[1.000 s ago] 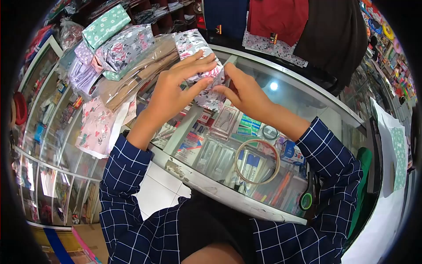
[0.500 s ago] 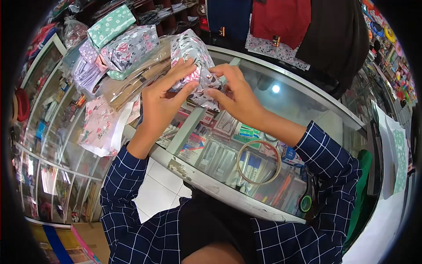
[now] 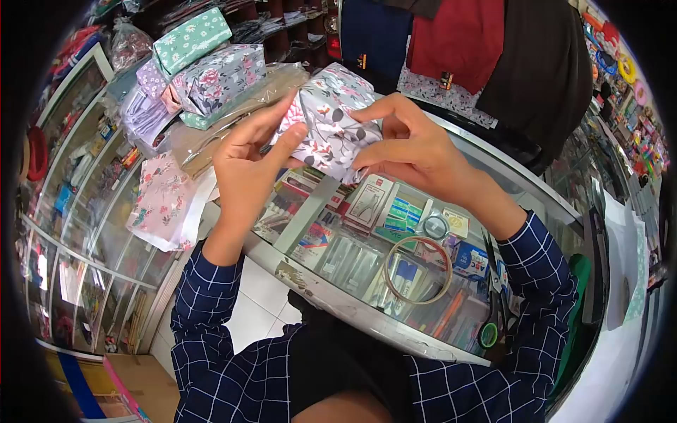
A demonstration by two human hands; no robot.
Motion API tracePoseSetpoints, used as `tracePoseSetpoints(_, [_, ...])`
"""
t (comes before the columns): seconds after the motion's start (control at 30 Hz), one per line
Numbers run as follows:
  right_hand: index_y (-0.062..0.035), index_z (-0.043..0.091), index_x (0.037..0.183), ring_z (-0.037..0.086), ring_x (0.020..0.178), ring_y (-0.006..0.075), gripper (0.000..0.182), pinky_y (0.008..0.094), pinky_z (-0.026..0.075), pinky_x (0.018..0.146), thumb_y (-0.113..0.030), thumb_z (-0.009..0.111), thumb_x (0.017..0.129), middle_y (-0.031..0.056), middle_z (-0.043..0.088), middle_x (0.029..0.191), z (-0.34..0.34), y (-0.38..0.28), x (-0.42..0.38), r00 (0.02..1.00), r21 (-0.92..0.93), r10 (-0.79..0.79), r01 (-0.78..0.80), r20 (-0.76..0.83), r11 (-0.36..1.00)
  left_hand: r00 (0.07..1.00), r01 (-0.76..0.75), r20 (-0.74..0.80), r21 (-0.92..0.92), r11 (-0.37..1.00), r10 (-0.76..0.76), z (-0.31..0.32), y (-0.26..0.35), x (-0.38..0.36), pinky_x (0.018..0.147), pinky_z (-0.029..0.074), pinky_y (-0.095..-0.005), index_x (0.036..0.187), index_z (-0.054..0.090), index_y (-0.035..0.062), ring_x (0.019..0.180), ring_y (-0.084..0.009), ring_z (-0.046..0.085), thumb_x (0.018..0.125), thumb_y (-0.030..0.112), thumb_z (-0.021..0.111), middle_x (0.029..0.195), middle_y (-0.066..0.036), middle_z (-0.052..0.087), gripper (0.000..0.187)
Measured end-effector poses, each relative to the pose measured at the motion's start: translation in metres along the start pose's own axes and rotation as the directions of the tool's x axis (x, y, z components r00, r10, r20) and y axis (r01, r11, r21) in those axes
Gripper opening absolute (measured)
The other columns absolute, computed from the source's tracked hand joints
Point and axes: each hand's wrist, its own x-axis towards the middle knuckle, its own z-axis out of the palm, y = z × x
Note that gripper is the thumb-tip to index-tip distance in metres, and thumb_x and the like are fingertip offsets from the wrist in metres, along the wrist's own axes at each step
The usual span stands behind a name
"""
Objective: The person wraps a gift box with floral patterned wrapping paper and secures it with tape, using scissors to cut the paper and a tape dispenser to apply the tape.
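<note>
A box-shaped package in grey floral wrapping paper (image 3: pixel 330 123) is held between my two hands above the glass counter. My left hand (image 3: pixel 250 151) grips its left side, thumb on the near face. My right hand (image 3: pixel 419 148) is closed on the right end, thumb and fingers pinching the paper there. The package is tilted, with one patterned face toward me. What lies inside the paper is hidden. Below my right hand a roll of tape (image 3: pixel 417 269) lies on the glass, and scissors (image 3: pixel 496 282) lie near my right sleeve.
Wrapped packages, a green one (image 3: pixel 192 42) and a grey floral one (image 3: pixel 220 77), are stacked at the back left. A pink floral paper sheet (image 3: pixel 161 201) hangs by the counter's left end. Stationery shows under the counter glass (image 3: pixel 349 257). Folded red cloth (image 3: pixel 455 42) hangs at the back.
The package has been lifted and turned toward me, showing a different face. My right hand has shifted right, and my left hand now holds the package's left side.
</note>
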Motion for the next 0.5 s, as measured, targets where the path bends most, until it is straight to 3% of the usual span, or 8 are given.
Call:
tracePoseSetpoints(0.1, [-0.0157, 0.068, 0.092, 0.049, 0.096, 0.0237, 0.020, 0.0357, 0.042, 0.082, -0.017, 0.076, 0.074, 0.0075, 0.050, 0.115, 0.008, -0.003, 0.000, 0.983, -0.224, -0.158, 0.134, -0.094, 0.965, 1.000, 0.024, -0.015, 0.022, 0.999, -0.024, 0.004, 0.002, -0.002, 0.063, 0.059, -0.0213, 0.118, 0.061, -0.0010, 0.101, -0.0148, 0.064, 0.083, 0.000, 0.069, 0.122, -0.015, 0.061, 0.036])
tracePoseSetpoints(0.13, [-0.0169, 0.067, 0.089, 0.044, 0.110, 0.0285, 0.017, 0.0393, 0.037, 0.090, -0.022, 0.075, 0.075, 0.0077, 0.048, 0.121, 0.014, -0.004, -0.002, 0.984, -0.203, -0.120, 0.092, -0.130, 0.975, 0.998, 0.050, -0.031, 0.009, 0.999, -0.050, 0.005, 0.002, -0.003, 0.063, 0.059, -0.0214, 0.118, 0.062, -0.0010, 0.101, -0.0148, 0.064, 0.083, 0.000, 0.070, 0.122, -0.015, 0.061, 0.036])
tracePoseSetpoints(0.23, [-0.0162, 0.066, 0.089, 0.042, 0.118, 0.0301, 0.014, 0.0395, 0.035, 0.095, -0.021, 0.073, 0.078, 0.0089, 0.046, 0.128, 0.024, -0.009, -0.001, 0.968, -0.187, -0.030, -0.018, -0.251, 0.982, 0.993, 0.098, -0.065, -0.058, 0.993, -0.101, 0.009, 0.002, -0.004, 0.065, 0.059, -0.0220, 0.120, 0.060, -0.0016, 0.101, -0.0161, 0.064, 0.082, 0.000, 0.070, 0.120, -0.015, 0.062, 0.039])
tracePoseSetpoints(0.27, [-0.0137, 0.064, 0.091, 0.037, 0.127, 0.0335, 0.012, 0.0420, 0.033, 0.101, -0.019, 0.070, 0.082, 0.0111, 0.042, 0.136, 0.026, -0.004, -0.002, 0.968, -0.150, -0.022, -0.017, -0.250, 0.989, 0.991, 0.104, -0.072, -0.075, 0.992, -0.109, 0.011, 0.002, -0.004, 0.066, 0.059, -0.0221, 0.121, 0.060, -0.0017, 0.101, -0.0168, 0.064, 0.082, -0.001, 0.070, 0.120, -0.016, 0.062, 0.040])
tracePoseSetpoints(0.37, [-0.0105, 0.061, 0.092, 0.034, 0.132, 0.0362, 0.010, 0.0455, 0.029, 0.106, -0.016, 0.066, 0.085, 0.0120, 0.041, 0.139, 0.032, 0.005, -0.008, 0.980, 0.017, 0.009, -0.006, -0.197, 1.000, 0.993, 0.089, -0.072, -0.048, 0.995, -0.092, 0.008, -0.002, -0.009, 0.067, 0.059, -0.0217, 0.123, 0.059, 0.0009, 0.100, -0.0191, 0.065, 0.080, -0.003, 0.071, 0.118, -0.014, 0.062, 0.045])
tracePoseSetpoints(0.5, [-0.0056, 0.056, 0.091, 0.036, 0.132, 0.0371, 0.011, 0.0470, 0.030, 0.108, -0.011, 0.065, 0.086, 0.0129, 0.040, 0.141, 0.031, 0.013, -0.021, 0.999, -0.018, -0.027, 0.027, -0.027, 0.999, 0.987, 0.146, 0.049, 0.132, 0.980, -0.154, 0.001, 0.005, -0.017, 0.069, 0.059, -0.0220, 0.126, 0.059, 0.0079, 0.101, -0.0223, 0.065, 0.076, -0.005, 0.073, 0.112, -0.008, 0.059, 0.054])
